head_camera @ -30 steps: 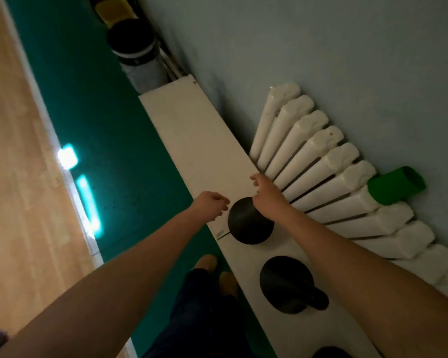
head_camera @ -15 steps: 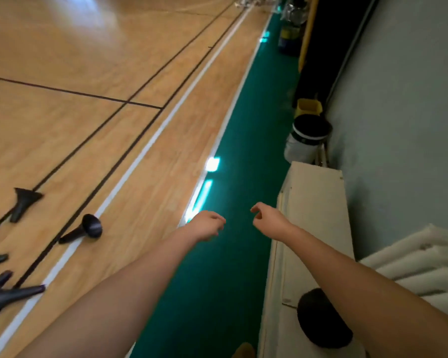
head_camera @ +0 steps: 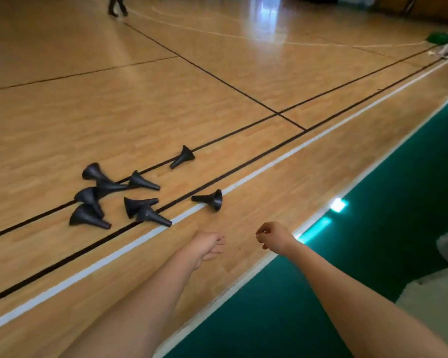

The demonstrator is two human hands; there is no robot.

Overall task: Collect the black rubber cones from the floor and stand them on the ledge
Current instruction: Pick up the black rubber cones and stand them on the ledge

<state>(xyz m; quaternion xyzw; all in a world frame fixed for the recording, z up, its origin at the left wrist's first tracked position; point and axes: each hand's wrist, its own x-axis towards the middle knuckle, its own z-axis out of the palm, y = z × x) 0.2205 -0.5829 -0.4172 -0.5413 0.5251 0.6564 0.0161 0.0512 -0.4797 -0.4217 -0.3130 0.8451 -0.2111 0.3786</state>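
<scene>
Most of the collecting looks to be ahead, judging by this view. Nine or so black rubber cones (head_camera: 142, 182) lie tipped on their sides on the wooden floor (head_camera: 217, 99) in the left middle of the frame. Most are bunched in a loose heap across the black court lines. One outlying cone (head_camera: 183, 156) lies a little beyond the heap, and the nearest cone (head_camera: 212, 200) rests on the white line (head_camera: 101, 262), closest to the hands. None of the cones in view stands upright.

The left hand (head_camera: 208, 245) and the right hand (head_camera: 276, 237) reach out low in the centre of the frame. Both are empty, with fingers loosely curled, and neither touches a cone. The nearest cone lies just beyond the left hand.

A pale corner (head_camera: 429, 285) at the lower right edge, past the green strip (head_camera: 373, 228), may be the ledge, but it is too blurred and cropped to be sure. No cones show on it here, so how many are already placed cannot be told. The step in hand appears to be reaching for the next pickup.
</scene>
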